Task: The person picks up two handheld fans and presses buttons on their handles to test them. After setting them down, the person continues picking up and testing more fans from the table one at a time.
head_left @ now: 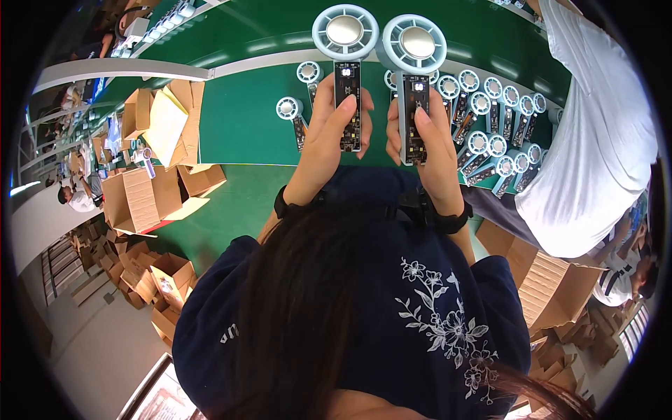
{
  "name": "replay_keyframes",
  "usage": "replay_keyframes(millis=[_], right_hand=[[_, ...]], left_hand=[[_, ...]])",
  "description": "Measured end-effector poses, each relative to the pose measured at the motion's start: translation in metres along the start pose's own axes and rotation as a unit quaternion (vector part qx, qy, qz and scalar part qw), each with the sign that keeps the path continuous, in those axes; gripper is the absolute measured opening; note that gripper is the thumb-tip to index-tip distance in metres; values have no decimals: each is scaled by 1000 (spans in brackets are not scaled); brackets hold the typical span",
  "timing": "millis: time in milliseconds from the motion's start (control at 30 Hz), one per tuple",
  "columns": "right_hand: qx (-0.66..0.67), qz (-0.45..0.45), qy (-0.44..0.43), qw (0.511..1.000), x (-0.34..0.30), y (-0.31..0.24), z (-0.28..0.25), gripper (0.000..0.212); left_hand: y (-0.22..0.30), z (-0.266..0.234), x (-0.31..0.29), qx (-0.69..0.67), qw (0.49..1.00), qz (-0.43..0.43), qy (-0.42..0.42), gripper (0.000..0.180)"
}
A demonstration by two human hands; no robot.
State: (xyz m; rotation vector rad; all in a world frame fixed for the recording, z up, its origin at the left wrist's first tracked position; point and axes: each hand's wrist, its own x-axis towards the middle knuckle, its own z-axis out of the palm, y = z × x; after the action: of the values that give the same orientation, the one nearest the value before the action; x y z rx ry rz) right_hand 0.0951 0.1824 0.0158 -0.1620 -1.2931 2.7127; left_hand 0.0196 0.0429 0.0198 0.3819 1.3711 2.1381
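My left hand is closed around the handle of a light-blue handheld fan, its thumb lying on the bare black circuit board. A second handheld fan of the same kind is gripped in my right hand, thumb on its board too. Both are held upright side by side, round heads away from me, and a small display glows on each board. Two more fans lie on the green table left of my left hand. Several unfinished-looking fans with exposed boards lie in rows to the right of my right hand.
Cardboard boxes stand at the left, some holding packing sheets. A person in a white shirt is close on the right, beside an open carton. A pale rail runs along the table's far side. More boxes lie on the floor.
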Motion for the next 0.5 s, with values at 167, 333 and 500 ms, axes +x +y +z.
replay_keyframes(millis=[167, 333, 500], right_hand=[[-3, 4, -1, 1000, 2, 0, -3, 37], [-47, -2, 25, 999, 3, -3, 2, 34], [-53, -5, 21, 998, 4, -2, -2, 34]], left_hand=[[-2, -1, 2, 0, 1000, 3, -2, 36], [-3, 0, 4, 5, 1000, -3, 1, 36], [-4, 1, 6, 4, 1000, -8, 2, 37]])
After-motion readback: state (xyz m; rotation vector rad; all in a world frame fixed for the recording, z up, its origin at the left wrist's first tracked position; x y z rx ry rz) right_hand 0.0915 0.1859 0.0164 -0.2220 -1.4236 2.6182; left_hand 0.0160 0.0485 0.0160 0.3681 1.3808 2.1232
